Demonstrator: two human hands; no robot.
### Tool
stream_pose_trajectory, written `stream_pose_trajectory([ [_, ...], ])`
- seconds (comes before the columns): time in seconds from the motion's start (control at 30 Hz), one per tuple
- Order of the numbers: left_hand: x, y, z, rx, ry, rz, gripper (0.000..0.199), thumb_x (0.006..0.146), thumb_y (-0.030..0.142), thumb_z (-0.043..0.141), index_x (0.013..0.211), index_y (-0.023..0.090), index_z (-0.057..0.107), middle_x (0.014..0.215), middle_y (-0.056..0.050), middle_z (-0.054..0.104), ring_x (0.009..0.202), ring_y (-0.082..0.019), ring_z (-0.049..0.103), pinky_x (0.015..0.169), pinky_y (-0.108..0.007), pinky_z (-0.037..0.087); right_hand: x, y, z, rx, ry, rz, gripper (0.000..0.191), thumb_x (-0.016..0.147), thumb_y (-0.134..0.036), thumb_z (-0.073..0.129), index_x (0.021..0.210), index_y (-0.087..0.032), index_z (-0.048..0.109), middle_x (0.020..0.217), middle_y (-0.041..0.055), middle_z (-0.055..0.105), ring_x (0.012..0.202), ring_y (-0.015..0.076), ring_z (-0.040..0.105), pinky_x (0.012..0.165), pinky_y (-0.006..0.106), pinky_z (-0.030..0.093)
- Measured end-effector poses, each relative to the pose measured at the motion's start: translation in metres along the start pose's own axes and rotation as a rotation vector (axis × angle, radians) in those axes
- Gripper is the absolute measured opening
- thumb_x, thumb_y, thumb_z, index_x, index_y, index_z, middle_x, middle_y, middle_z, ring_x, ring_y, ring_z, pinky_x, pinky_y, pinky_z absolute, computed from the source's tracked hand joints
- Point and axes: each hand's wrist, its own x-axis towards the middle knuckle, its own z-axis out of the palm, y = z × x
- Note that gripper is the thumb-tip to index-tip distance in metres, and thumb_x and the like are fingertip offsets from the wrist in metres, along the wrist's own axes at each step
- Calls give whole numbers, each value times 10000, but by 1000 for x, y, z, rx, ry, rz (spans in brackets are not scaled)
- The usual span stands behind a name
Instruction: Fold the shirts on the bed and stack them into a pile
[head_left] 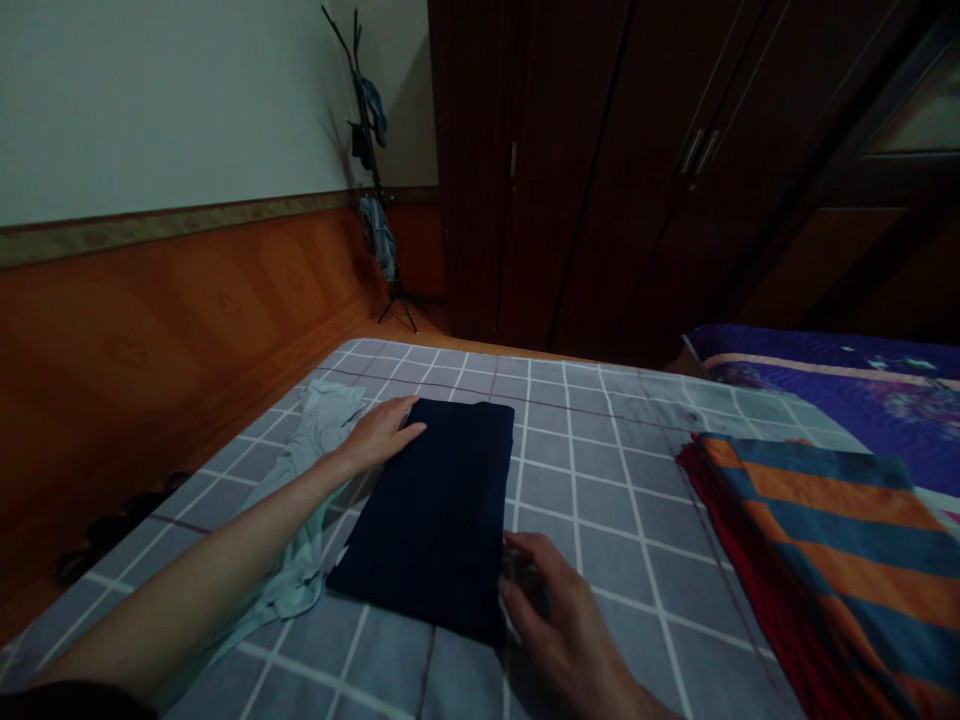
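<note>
Grey checked bedsheet (622,500) | right side: folded orange-blue striped blanket (832,540) on it | beyond: purple quilt (825,390) | ahead: dark wood wardrobe (570,170) | corner: coat rack (373,170), clothes hung, beside orange wood wall panelling (165,380)

Dim light; navy cloth (427,520) murky; edges warped.

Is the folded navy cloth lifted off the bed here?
No, the folded navy cloth lies flat on the grey checked bedsheet, with the left hand and right hand at its edges.

Bare hands (382,435) (551,620) and forearms (187,580), dark clothing (67,702) at the lower edge
</note>
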Motion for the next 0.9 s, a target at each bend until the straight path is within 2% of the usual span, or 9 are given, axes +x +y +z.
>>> stream_pose_trajectory([
  [0.1,23,-2,-3,-42,-63,56,557,841,443,464,1280,103,507,1310,-156,539,1205,-294,497,1018,-400,361,10,4,8,247,51,309,473,809,-287,545,1249,-145,445,983,78,609,664,143,616,596,272,521],
  [0.17,45,7,-1,-85,-136,121,546,822,440,501,1270,128,522,1310,-127,548,1196,-273,508,1013,-358,364,13,8,15,339,77,417,606,732,-316,640,1258,-118,414,945,61,593,584,116,584,526,248,491],
  [0.23,69,22,3,-137,-228,188,564,797,434,545,1280,143,515,1300,-101,562,1161,-243,539,973,-300,394,14,9,21,374,35,522,663,677,-336,696,1229,-98,415,848,35,593,510,108,561,442,229,450],
  [0.43,123,64,25,-234,-494,270,605,629,371,715,1173,137,589,1112,-83,670,987,-223,623,813,-239,456,14,-17,30,427,-199,815,515,789,-283,573,1203,-113,319,653,11,622,322,126,529,293,186,364],
  [0.53,131,72,32,-262,-609,270,407,562,322,739,926,151,676,888,-33,717,833,-215,650,706,-233,473,20,-28,33,467,-274,924,300,824,-257,473,1075,-114,390,472,-17,558,297,147,507,268,180,351],
  [0.63,128,72,31,-306,-688,261,225,596,335,697,739,163,673,723,5,699,701,-192,645,621,-230,474,25,-28,34,481,-305,880,81,737,-229,495,772,-158,478,391,-13,506,290,141,484,260,179,332],
  [0.7,123,70,26,-341,-689,266,218,617,351,677,743,173,669,742,12,698,713,-190,641,628,-233,478,25,-25,31,427,-206,801,83,641,-179,532,615,-180,452,372,-38,463,295,96,443,278,152,298],
  [0.8,110,70,16,-380,-628,289,287,633,394,665,825,181,661,847,-2,699,812,-208,633,706,-256,487,17,-22,22,392,12,710,154,552,-137,548,526,-183,403,383,-84,397,336,34,373,319,121,252],
  [0.9,95,73,10,-404,-539,312,367,686,463,608,924,185,638,939,-28,683,908,-233,610,803,-305,478,2,-22,8,511,130,664,166,541,-209,560,550,-197,395,405,-80,435,356,58,417,339,149,317],
])
